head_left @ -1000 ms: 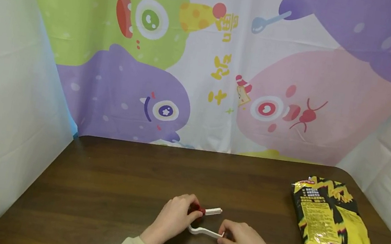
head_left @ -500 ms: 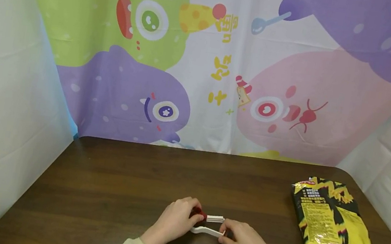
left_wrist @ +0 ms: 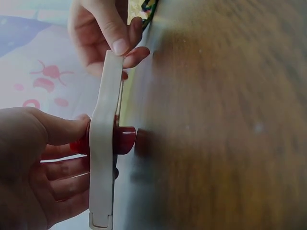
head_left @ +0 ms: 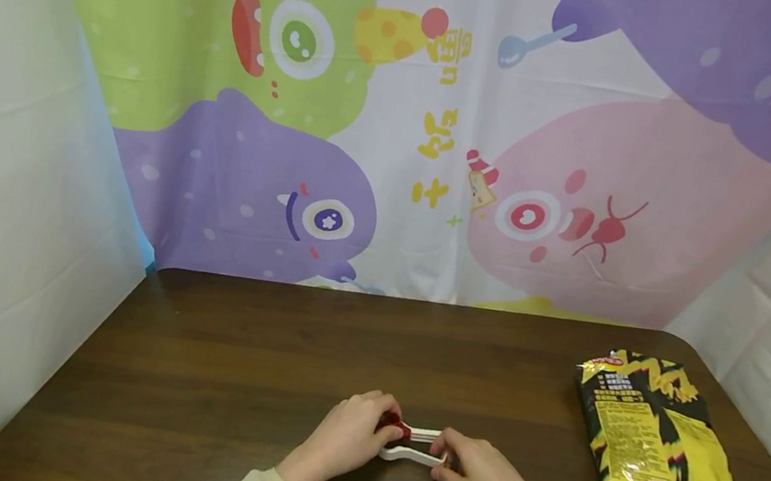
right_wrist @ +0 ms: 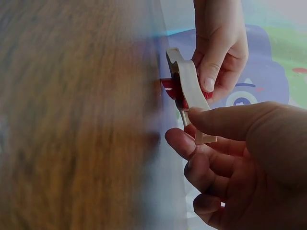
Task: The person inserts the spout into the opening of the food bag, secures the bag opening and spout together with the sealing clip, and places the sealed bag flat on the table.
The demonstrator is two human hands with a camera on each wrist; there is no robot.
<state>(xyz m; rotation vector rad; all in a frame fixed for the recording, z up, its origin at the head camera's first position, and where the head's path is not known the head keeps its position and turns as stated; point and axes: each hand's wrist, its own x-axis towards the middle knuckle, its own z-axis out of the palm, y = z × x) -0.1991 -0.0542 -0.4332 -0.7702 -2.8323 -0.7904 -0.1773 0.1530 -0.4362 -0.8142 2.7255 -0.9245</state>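
Far arm of the white clip is nearing my right hand, which is pinching the near arm. My left hand is gripping the red piece; I'm favouring even pressure.

Head view: from the highest and most distant position, facing forward and down over the desk, with the printed curtain beyond. Left wrist view: turned sideways at close range, facing along the left hand toward the right hand, desk at right. Right wrist view: sideways and close, facing back from the opposite side, desk at left. All three share both hands, the white-and-red object between them, curtain and desk.
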